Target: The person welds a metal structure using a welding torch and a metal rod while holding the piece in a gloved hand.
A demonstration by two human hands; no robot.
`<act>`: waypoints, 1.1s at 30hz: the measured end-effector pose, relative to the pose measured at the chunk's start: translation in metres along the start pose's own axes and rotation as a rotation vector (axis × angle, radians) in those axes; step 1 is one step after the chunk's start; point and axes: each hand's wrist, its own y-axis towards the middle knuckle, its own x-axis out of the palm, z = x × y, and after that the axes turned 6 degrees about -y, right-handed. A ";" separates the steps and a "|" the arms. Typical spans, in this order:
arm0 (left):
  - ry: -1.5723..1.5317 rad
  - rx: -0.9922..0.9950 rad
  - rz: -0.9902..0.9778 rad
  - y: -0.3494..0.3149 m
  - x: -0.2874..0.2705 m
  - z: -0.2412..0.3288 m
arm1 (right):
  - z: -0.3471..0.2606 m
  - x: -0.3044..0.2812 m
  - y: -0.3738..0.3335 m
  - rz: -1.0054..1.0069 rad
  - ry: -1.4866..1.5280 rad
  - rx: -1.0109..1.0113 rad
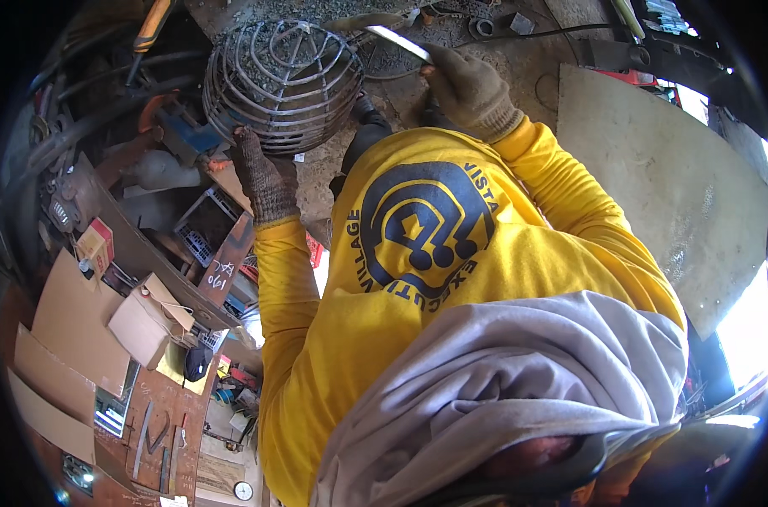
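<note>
A round, dome-shaped cage of bent metal rods (284, 80) is at the upper left, with ring after ring joined by curved spokes. My left hand (261, 173), in a dark knitted glove, is closed at the cage's near lower edge. Off to the cage's right, my gloved right hand (471, 91) is wrapped round the end of a flat, pale metal bar (398, 40). The bar slants up and left, apart from the cage. Just beyond its tip lies a long brownish piece (363, 20) whose kind I cannot make out.
Left stand a cluttered bench with a blue metal tool (190, 131), an orange-handled tool (152, 27) and cardboard boxes (80, 325). A large pale sheet (654, 186) lies right. A dark cable (528, 35) crosses the gritty ground ahead. Hand tools lie on a brown surface (168, 414) lower left.
</note>
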 end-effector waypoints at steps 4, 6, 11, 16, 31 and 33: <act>0.012 -0.008 0.105 -0.001 0.001 -0.001 | 0.000 -0.004 0.000 0.188 -0.051 -0.121; 0.003 -0.012 0.101 0.001 -0.004 -0.003 | 0.001 0.001 0.001 -0.068 -0.039 0.006; -0.012 -0.030 0.105 -0.004 0.004 0.001 | 0.000 -0.005 0.001 0.024 -0.009 -0.004; -0.029 -0.005 0.031 -0.005 0.009 0.002 | -0.001 -0.004 0.001 0.084 -0.033 -0.016; 0.025 -0.018 0.025 -0.003 0.005 0.001 | -0.001 0.000 0.005 0.079 -0.018 -0.049; 0.054 0.014 -0.026 -0.004 0.006 0.001 | 0.000 0.002 0.007 -0.017 -0.037 -0.062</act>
